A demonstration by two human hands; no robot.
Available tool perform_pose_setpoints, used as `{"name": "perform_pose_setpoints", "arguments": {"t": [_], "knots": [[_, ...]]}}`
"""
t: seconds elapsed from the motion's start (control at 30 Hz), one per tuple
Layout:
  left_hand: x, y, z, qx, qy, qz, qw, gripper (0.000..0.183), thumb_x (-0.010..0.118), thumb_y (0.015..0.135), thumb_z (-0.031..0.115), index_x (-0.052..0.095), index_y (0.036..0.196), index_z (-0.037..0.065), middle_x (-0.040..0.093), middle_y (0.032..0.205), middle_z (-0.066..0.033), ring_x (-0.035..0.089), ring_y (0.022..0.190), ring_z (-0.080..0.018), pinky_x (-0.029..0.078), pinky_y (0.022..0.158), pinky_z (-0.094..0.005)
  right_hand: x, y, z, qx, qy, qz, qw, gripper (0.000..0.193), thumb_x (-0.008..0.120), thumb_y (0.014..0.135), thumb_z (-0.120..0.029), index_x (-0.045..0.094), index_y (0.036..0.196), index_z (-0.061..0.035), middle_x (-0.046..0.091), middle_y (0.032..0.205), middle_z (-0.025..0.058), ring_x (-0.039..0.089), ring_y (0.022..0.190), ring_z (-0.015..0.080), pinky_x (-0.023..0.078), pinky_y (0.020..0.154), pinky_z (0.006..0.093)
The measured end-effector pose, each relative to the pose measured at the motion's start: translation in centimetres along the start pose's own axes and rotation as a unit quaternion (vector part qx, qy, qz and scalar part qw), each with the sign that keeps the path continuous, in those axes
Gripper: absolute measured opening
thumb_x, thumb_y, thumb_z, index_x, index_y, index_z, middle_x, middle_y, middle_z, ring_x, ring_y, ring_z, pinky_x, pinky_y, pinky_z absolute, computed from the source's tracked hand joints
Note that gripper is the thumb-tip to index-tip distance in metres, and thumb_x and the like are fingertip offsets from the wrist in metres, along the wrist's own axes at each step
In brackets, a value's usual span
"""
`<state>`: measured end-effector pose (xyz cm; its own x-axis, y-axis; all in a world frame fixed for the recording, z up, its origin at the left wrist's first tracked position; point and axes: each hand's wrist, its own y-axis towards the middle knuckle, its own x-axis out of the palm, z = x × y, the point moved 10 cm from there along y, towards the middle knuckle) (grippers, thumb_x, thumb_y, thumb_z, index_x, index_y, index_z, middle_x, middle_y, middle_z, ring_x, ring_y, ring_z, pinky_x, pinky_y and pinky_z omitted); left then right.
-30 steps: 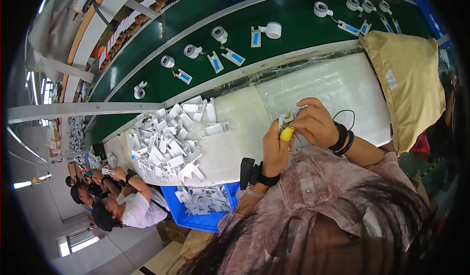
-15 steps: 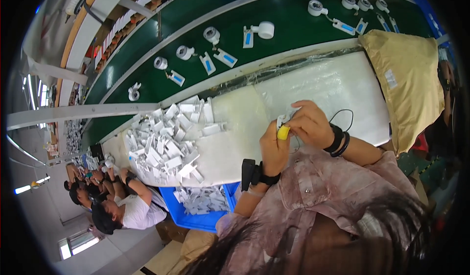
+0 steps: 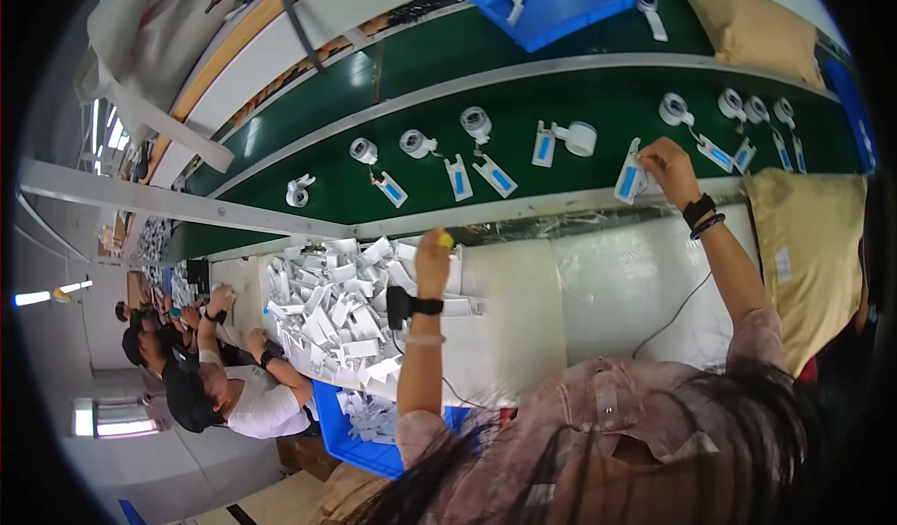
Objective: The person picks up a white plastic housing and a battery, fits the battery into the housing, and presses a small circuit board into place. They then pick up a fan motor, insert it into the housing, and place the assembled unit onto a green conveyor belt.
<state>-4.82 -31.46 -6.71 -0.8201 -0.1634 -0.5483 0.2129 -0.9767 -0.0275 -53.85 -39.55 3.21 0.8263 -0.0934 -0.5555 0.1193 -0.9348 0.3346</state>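
Observation:
At the near edge of the green conveyor, my right hand (image 3: 669, 172) pinches a flat white plastic piece with a blue strip (image 3: 629, 179). My left hand (image 3: 433, 263) is over the far right part of a heap of white plastic parts (image 3: 327, 305). Its fingers are curled together, and whatever they may hold is hidden. Something yellow (image 3: 446, 241) shows at its fingertips or thumb; I cannot tell whether it is worn or held. Along the conveyor lie several round white housings (image 3: 475, 125), most with a blue-striped piece (image 3: 494, 177) beside them.
A blue bin (image 3: 350, 443) of white parts sits below the bench's near edge. Across the conveyor is a blue tray (image 3: 561, 7) with a white part. A tan bag (image 3: 808, 263) lies at right, and a dark cable (image 3: 668, 324) crosses the bench. Co-workers (image 3: 248, 399) sit at left.
My hands, together over the bench before, have separated. The right went out to the conveyor with the blue-striped piece; the left moved left to the heap. The view has shifted too.

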Motion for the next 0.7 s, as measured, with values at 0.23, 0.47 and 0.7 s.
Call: {"name": "perform_pose_setpoints", "arguments": {"t": [0.23,0.47,0.7], "knots": [[-10.2,12.2,-6.4,-0.13,0.288,0.247,0.916,0.037,0.067,0.081,0.034,0.059,0.082,-0.003,0.064,0.08,-0.0237,0.063,0.079,-0.0421,0.051,0.072,-0.0488,2.6,3.4,-1.4,-0.075,-0.183,-0.016,0.98,0.028,0.07,0.072,0.0,0.063,0.099,-0.0036,0.061,0.11,0.016,0.057,0.104,0.0359,0.045,0.093,0.0426],[-10.2,19.4,-10.9,-0.282,0.291,0.237,0.883,0.053,0.08,0.063,0.031,0.065,0.1,-0.003,0.067,0.099,-0.0245,0.066,0.087,-0.0372,0.054,0.077,-0.0436,5.7,-4.6,-5.6,-0.056,-0.057,-0.134,0.988,0.014,0.068,0.079,-0.003,0.065,0.092,-0.0038,0.065,0.099,0.0126,0.061,0.097,0.0331,0.049,0.084,0.0397],[-7.1,18.8,-8.2,-0.254,-0.075,0.14,0.954,0.036,0.062,0.074,-0.002,0.047,0.107,-0.002,0.064,0.085,-0.0166,0.067,0.059,-0.0282,0.056,0.046,-0.0406,6.1,-10.1,-4.9,0.02,-0.031,-0.19,0.981,0.007,0.067,0.08,-0.006,0.065,0.087,-0.005,0.065,0.083,0.01,0.062,0.077,0.0312,0.049,0.07,0.0391]]}}
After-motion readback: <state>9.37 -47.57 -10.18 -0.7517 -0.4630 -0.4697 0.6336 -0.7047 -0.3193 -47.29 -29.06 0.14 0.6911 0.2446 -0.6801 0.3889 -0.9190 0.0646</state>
